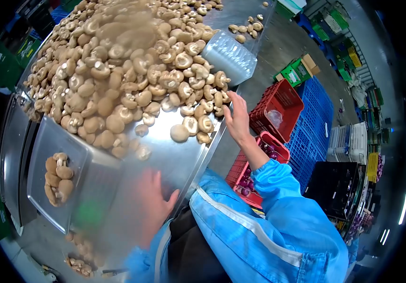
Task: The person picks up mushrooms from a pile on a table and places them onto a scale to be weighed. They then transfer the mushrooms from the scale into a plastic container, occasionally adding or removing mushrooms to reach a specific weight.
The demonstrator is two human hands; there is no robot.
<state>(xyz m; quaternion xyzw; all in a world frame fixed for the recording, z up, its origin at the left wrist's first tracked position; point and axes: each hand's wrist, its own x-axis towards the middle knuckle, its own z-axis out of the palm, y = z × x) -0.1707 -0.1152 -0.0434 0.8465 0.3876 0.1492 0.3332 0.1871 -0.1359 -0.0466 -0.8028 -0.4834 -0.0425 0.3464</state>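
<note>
A large heap of brown mushrooms (pixel 113 94) covers the far part of a metal table (pixel 170 137). My right hand (pixel 238 120) is at the table's right edge, fingers apart, its fingertips right beside the nearest mushrooms. Over the near part of the table, my left hand (pixel 151 203) is smeared by motion, but its thumb stands out from the fingers and nothing shows in it. To its left lies a clear plastic tub (pixel 78 165) on its side, with a few mushrooms (pixel 59 179) showing by it. A stack of clear plastic punnets (pixel 231 56) rests against the heap's right side.
Red crates (pixel 278 111) stand on the floor to the right, one with purple onions (pixel 246 184). Beyond them are a blue pallet (pixel 313 118) and a black crate (pixel 332 188). More mushrooms (pixel 80 264) show at the lower left. Several loose mushrooms (pixel 247 29) lie at the table's far end.
</note>
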